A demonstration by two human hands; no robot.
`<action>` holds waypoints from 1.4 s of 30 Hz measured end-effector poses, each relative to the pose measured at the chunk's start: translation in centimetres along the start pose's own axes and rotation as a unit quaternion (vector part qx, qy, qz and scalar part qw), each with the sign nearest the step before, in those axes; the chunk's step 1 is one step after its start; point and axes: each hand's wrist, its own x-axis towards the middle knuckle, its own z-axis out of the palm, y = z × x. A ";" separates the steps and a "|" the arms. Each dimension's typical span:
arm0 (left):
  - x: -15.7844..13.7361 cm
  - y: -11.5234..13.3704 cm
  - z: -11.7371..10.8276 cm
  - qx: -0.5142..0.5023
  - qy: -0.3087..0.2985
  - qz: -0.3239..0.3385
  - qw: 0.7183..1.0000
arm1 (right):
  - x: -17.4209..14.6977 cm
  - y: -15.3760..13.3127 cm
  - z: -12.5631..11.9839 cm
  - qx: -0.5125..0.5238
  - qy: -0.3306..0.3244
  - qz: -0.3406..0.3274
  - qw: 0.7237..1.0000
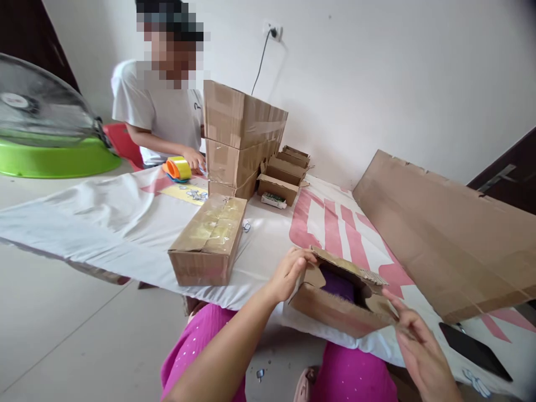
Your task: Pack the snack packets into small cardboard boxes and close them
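Note:
An open cardboard box [335, 312] sits in front of me at the table's edge, its long flap raised at the back. Something purple [337, 285] lies inside, partly hidden by the box walls. My left hand [291, 273] grips the box at its left end, fingers closed over the corner by the raised flap. At the opposite end, my right hand [419, 340] holds the right side flap, with one finger stretched along the rim. A taped, closed cardboard box [209, 237] stands to the left of my left hand.
Stacked cardboard boxes [240, 139] stand beyond, with several open boxes [278, 187] alongside. A large cardboard sheet [444, 234] leans at right near a dark phone [475, 349]. Across the table, a person [163, 111] sits by tape rolls [178, 167]. A fan [46, 128] is far left.

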 end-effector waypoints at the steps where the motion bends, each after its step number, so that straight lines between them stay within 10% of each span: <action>1: 0.1 0.1 -0.1 0.007 0.007 -0.010 1.000 | -0.5 -0.1 -0.3 -0.008 -0.046 -0.011 0.999; 7: 0.4 1.9 -0.6 0.164 -0.150 -0.045 0.974 | -1.0 -0.1 -0.7 -0.249 -0.080 -0.070 0.963; 11: 0.2 3.2 -1.0 0.219 -0.191 -0.056 0.955 | 0.1 -2.1 1.0 -0.446 -0.071 -0.180 0.874; 17: -0.7 5.6 -0.9 0.317 -0.199 -0.045 0.926 | 1.1 -6.8 3.9 -0.559 -0.300 -0.229 0.738; 24: -1.5 7.6 -0.9 0.337 -0.176 -0.067 0.923 | 0.5 -7.4 2.9 -0.575 -0.112 -0.337 0.737; 31: -1.6 6.4 -0.9 0.295 -0.159 -0.059 0.940 | 1.3 -4.3 -0.9 -0.673 0.012 -0.329 0.662; 36: -1.6 5.6 -0.7 0.265 -0.134 -0.064 0.953 | 0.9 -4.9 0.8 -0.514 0.044 -0.385 0.766; 39: -1.6 5.1 -0.7 0.245 -0.115 -0.065 0.960 | 1.1 -5.5 3.8 -0.436 -0.071 -0.240 0.864; 42: -1.7 4.7 -0.7 0.217 -0.099 -0.068 0.969 | 2.8 -5.6 6.4 -0.459 -0.206 -0.060 0.862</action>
